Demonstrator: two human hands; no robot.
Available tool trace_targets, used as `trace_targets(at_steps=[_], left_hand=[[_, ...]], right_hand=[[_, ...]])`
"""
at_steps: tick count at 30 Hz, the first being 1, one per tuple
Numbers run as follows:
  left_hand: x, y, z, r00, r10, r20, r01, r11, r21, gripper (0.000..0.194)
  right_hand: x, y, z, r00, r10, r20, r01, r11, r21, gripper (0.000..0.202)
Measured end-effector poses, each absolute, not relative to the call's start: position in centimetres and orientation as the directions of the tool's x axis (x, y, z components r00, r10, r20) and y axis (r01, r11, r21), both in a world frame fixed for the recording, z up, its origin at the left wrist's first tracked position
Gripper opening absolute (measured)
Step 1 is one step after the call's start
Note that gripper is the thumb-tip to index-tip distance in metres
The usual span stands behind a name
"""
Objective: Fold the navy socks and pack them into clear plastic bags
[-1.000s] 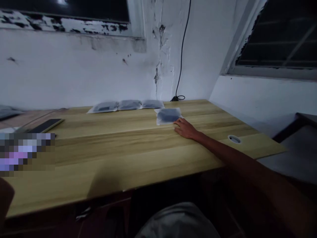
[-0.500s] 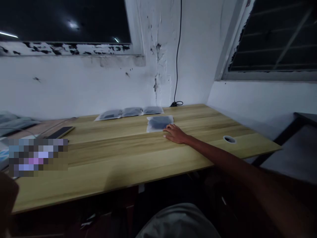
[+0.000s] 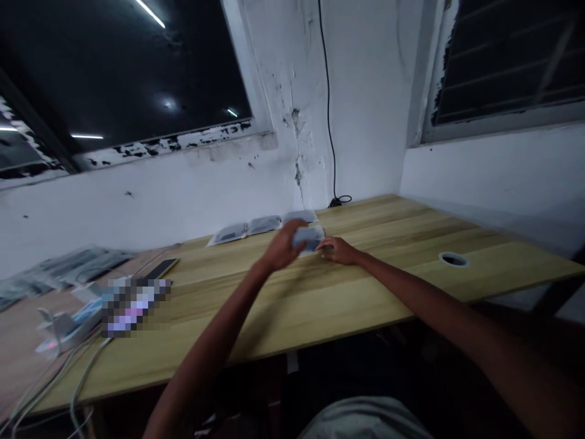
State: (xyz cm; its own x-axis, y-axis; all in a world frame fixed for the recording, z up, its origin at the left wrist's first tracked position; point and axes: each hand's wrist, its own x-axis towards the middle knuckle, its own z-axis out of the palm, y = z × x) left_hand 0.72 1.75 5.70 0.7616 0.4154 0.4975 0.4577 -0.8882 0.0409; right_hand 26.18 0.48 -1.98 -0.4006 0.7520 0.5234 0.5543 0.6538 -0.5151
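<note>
A frosted plastic packet (image 3: 311, 235) with something dark inside lies between my hands near the back of the wooden table. My left hand (image 3: 282, 247), slightly blurred, closes over the packet's left side with fingers above and thumb below. At its lower right corner, my right hand (image 3: 339, 250) pinches the edge with bent fingers. Part of the packet is hidden behind the left fingers. Behind the hands, similar packets form a row against the wall: a left packet (image 3: 228, 233), a middle packet (image 3: 264, 224) and a right packet (image 3: 307, 216).
A dark phone (image 3: 161, 271) and a pixelated item (image 3: 134, 310) lie on the left. Beside them are a white power strip (image 3: 75, 329), loose cables (image 3: 86, 372) and a pile of grey packets (image 3: 86, 265). A cable hole (image 3: 453, 260) is at right; a black cord (image 3: 329, 110) hangs down the wall.
My left hand has come in from the lower left to the packet's left side. My right hand stays at its right edge. The view has turned left and tilted.
</note>
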Motion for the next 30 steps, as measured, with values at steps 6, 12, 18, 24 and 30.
trace_targets(at_steps=[6,12,18,24,30], left_hand=[[1.5,3.5,0.9,0.712,0.616,0.338,0.656,-0.755,-0.006,0.047],[-0.8,4.5,1.0,0.700,0.631,0.334,0.666,-0.746,0.013,0.046],[-4.1,5.9,0.7,0.589,0.727,0.354,0.746,-0.657,0.109,0.055],[-4.9,5.9,1.2,0.617,0.699,0.362,0.693,-0.700,0.171,0.056],[-3.6,5.4,1.3,0.680,0.598,0.424,0.589,-0.790,0.168,0.052]], right_hand=[[26.6,0.8,-2.4,-0.215,0.826,0.522,0.338,0.564,-0.753,0.044],[26.9,0.2,-2.5,-0.193,0.860,0.473,0.382,0.510,-0.771,0.036],[27.0,0.4,-3.0,-0.264,0.822,0.505,0.537,0.560,-0.631,0.029],[27.6,0.3,-3.1,-0.263,0.828,0.495,0.611,0.541,-0.578,0.031],[27.9,-0.2,-2.1,-0.199,0.861,0.467,0.652,0.472,-0.593,0.030]])
